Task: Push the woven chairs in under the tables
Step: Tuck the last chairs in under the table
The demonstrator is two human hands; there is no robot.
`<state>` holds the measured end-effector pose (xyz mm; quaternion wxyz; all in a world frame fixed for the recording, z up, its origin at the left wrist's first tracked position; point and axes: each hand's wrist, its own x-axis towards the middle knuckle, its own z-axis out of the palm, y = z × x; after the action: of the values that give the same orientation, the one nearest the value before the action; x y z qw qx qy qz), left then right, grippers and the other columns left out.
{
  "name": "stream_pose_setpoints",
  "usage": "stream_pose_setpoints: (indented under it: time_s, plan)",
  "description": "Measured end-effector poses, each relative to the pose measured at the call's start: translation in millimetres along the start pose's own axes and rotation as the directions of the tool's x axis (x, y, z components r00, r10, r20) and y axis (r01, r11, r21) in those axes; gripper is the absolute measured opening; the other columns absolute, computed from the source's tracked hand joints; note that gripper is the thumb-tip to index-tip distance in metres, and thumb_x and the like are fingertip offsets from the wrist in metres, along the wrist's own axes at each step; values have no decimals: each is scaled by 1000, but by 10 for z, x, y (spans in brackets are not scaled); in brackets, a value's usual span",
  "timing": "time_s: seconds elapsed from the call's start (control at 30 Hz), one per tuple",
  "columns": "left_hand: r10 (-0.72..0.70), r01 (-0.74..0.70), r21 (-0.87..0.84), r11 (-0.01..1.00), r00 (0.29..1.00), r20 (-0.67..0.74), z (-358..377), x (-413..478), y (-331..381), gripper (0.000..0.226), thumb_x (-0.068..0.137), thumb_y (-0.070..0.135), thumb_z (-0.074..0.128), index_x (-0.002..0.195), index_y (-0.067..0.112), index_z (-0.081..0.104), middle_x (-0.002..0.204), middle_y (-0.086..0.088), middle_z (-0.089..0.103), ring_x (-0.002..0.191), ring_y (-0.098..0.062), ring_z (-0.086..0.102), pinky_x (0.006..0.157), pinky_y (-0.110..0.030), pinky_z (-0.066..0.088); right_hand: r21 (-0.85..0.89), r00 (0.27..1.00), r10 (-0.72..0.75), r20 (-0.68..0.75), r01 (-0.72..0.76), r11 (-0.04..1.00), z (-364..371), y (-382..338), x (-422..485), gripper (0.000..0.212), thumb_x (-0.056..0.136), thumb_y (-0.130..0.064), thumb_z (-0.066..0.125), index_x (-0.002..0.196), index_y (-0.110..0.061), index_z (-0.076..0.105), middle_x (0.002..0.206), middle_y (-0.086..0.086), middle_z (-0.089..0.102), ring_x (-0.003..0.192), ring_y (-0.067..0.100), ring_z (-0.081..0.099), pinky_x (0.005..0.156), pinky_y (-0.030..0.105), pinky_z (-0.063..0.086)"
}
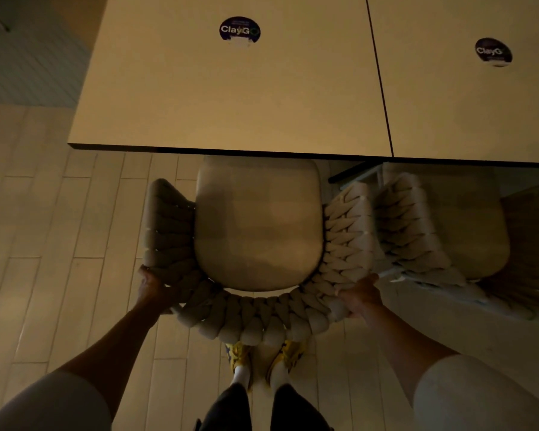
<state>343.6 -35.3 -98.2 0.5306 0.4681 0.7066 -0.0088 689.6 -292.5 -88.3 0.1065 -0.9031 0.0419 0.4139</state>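
A beige woven chair (255, 315) with a smooth seat cushion stands right in front of me, facing the pale table (231, 98). The front of its seat reaches just under the table's near edge. My left hand (151, 286) grips the left end of the curved woven backrest. My right hand (360, 295) grips the right end of the same backrest, fingers curled over the rim. A second woven chair (417, 231) stands close on the right, partly under the adjoining table (467, 107).
Both tables carry a round dark sticker (239, 30) on top and are separated by a thin seam. Pale plank floor (59, 228) lies open to the left of the chair. My feet in yellow shoes (263, 356) stand right behind the backrest.
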Motion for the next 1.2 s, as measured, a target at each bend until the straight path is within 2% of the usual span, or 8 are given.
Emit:
stream_pose_setpoints:
  time_s: [0.1, 0.17, 0.27, 0.5, 0.63, 0.9, 1.07, 1.2]
  plan:
    - [-19, 20, -65, 998, 1000, 15, 9, -34, 39, 69, 91, 57, 54, 144, 22, 27, 132, -25, 52, 102, -44, 64, 66, -58, 61, -14, 1000, 24, -9, -24, 1000, -10, -56, 46, 98, 92, -15, 75, 159, -6, 5, 140, 27, 52, 114, 40, 62, 55, 38, 59]
    - [28, -25, -45, 999, 998, 53, 34, 22, 43, 62, 100, 34, 63, 145, 24, 21, 129, -22, 52, 95, -39, 66, 51, -46, 61, -7, 999, 28, -19, -28, 1000, -50, -91, 103, 98, 91, -16, 76, 158, -4, 6, 139, 27, 52, 112, 41, 63, 66, 45, 63]
    - [38, -36, -37, 999, 998, 52, 93, 122, 84, 58, 107, 23, 54, 152, 26, 17, 124, -19, 53, 83, -29, 65, 42, -36, 57, -22, 1000, 11, -15, -12, 1000, -159, -130, 163, 102, 89, -20, 79, 159, -4, 6, 143, 26, 49, 115, 40, 62, 50, 34, 55]
    - [108, -114, 93, 989, 992, 69, 131, 61, 116, 85, 88, 18, 79, 145, 25, 18, 128, -18, 50, 100, -42, 66, 65, -56, 63, -20, 1000, -12, -5, 11, 1000, -211, -78, 182, 96, 90, -20, 79, 158, -5, 13, 143, 24, 51, 118, 37, 61, 49, 30, 52]
    - [101, -110, 132, 985, 992, 72, 109, 121, 49, 88, 86, 20, 81, 146, 26, 16, 132, -22, 52, 91, -37, 69, 56, -46, 63, 24, 1000, 13, -10, -13, 1000, -153, -84, 147, 103, 87, -21, 80, 161, -10, 10, 146, 24, 48, 120, 40, 59, 78, 50, 63]
    - [31, -47, 149, 988, 993, 111, 40, 127, 101, 93, 89, 14, 78, 151, 27, 10, 131, -24, 50, 99, -44, 67, 56, -47, 62, 53, 1000, 10, 28, -11, 999, -186, -75, 130, 108, 86, -24, 82, 161, -9, 6, 146, 23, 47, 119, 39, 60, 78, 48, 64]
    - [136, -111, 301, 947, 989, -63, 87, -68, 303, 114, 71, 35, 91, 152, 9, 14, 146, -23, 34, 127, -49, 48, 99, -60, 51, 21, 997, -70, 40, 69, 997, -305, -116, 98, 113, 84, -37, 83, 161, -4, 7, 156, 18, 41, 133, 36, 52, 100, 35, 52]
    - [221, -159, 476, 865, 972, -77, 105, -276, 430, 125, 67, 51, 88, 157, 17, 8, 159, -14, 19, 142, -42, 31, 110, -60, 38, 20, 990, -140, -29, 140, 990, -434, -205, -73, 119, 78, -48, 85, 160, -4, 13, 160, 17, 37, 141, 33, 46, 110, 35, 46]
